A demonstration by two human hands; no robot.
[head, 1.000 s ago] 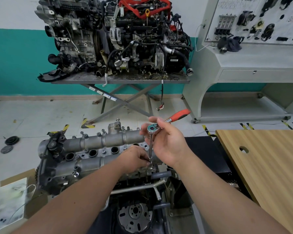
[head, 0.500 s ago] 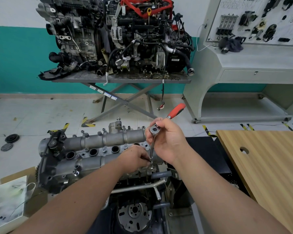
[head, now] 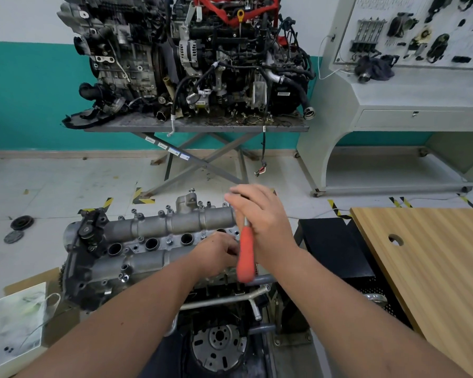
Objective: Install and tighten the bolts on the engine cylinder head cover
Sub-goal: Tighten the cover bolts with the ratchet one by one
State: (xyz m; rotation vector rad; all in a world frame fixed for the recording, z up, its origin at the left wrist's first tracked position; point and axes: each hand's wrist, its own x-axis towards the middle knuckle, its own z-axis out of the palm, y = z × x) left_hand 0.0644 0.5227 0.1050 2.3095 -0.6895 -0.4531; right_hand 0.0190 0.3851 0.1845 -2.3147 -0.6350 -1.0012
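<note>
cylinder head cover (head: 159, 241) lies lengthwise on the engine in the lower middle of the view, grey cast metal, with a row of round plug wells along its centre and small bolts (head: 133, 211) standing along the far edge.

right hand (head: 262, 222) is raised above the cover's right end, back of hand to the camera, fingers curled over the head of a ratchet wrench (head: 245, 251). the wrench's orange handle points down and toward the camera, its lower end overlapping the cover's near edge in the view. the head and any socket are hidden behind the hand, somewhat blurred.

left hand (head: 216, 252) sits low at the right end of the cover, just left of the orange handle, fingers bent down onto the metal. what they pinch, if anything, cannot be told; the fingertips are hidden.

surroundings: a second engine (head: 191, 55) on a grey scissor stand (head: 197, 126) against the teal wall; a wooden table (head: 432, 257) with a round hole at right; a white bag (head: 11, 323) at lower left; a flywheel (head: 219, 347) below the cover.
</note>
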